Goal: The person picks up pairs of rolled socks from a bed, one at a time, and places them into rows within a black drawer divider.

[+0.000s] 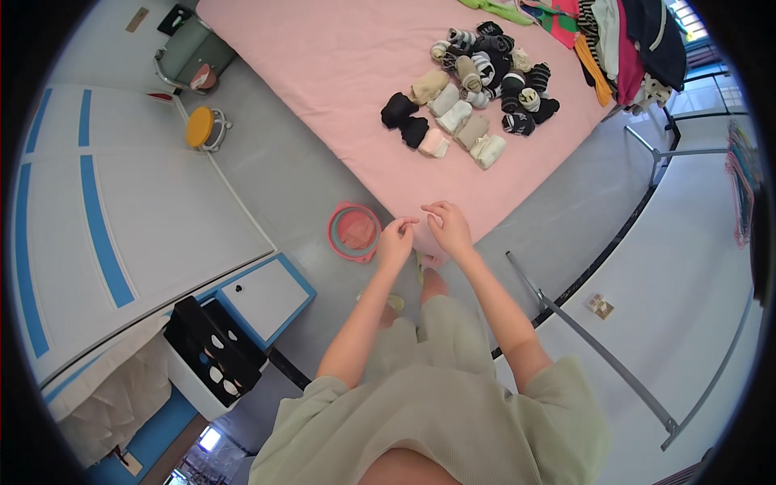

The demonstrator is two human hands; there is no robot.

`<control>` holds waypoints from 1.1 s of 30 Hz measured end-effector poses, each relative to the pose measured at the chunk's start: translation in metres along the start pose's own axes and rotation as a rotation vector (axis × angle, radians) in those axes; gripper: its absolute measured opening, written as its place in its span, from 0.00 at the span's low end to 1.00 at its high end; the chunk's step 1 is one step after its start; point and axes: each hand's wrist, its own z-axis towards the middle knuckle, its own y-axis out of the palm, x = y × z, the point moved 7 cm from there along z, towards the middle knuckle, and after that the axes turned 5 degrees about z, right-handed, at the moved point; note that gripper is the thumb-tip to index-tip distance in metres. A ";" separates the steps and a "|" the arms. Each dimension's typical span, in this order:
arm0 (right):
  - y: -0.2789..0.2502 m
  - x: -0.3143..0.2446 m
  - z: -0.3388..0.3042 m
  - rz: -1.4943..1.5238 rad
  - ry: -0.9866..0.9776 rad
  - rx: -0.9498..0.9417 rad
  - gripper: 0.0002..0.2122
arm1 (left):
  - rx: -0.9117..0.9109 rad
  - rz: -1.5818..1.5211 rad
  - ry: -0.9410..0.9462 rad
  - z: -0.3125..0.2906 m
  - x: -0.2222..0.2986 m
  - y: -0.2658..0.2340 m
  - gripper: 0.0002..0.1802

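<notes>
My left hand (pixel 398 239) and my right hand (pixel 450 229) are held close together in front of me, near the bed's closest corner. Nothing shows in either one, and their fingers are partly bent but apart, with the fingertips pointing toward each other. Beyond them, rolled and folded socks lie on the pink bed sheet (pixel 307 73). Closest to my hands are a white sock bundle (pixel 488 151), a pale pink bundle (pixel 434 144) and a black bundle (pixel 398 110). Behind these, striped, dark and grey sock rolls (pixel 512 90) form a looser heap.
A red and grey basin (pixel 333 234) stands on the floor left of the bed corner. At lower left, a pulled-out drawer holds a black organizer (pixel 214 347). A yellow stool (pixel 200 127) stands farther back. Clothes (pixel 626 48) cover the far right bed edge; a metal rack (pixel 602 356) is at right.
</notes>
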 end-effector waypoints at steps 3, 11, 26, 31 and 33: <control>0.005 0.023 0.021 0.034 0.036 -0.012 0.10 | -0.029 -0.014 0.015 0.029 -0.012 0.014 0.10; 0.029 0.084 0.061 0.162 0.150 0.033 0.13 | -0.011 0.000 0.072 0.102 -0.028 0.046 0.14; 0.037 0.153 0.128 0.322 0.175 0.209 0.21 | 0.203 0.223 0.340 0.206 0.022 0.070 0.14; 0.045 0.166 0.135 0.320 0.211 0.282 0.21 | 0.176 0.282 0.284 0.225 0.013 0.081 0.12; 0.046 0.170 0.136 0.321 0.236 0.270 0.21 | 0.134 0.214 0.197 0.231 0.003 0.086 0.10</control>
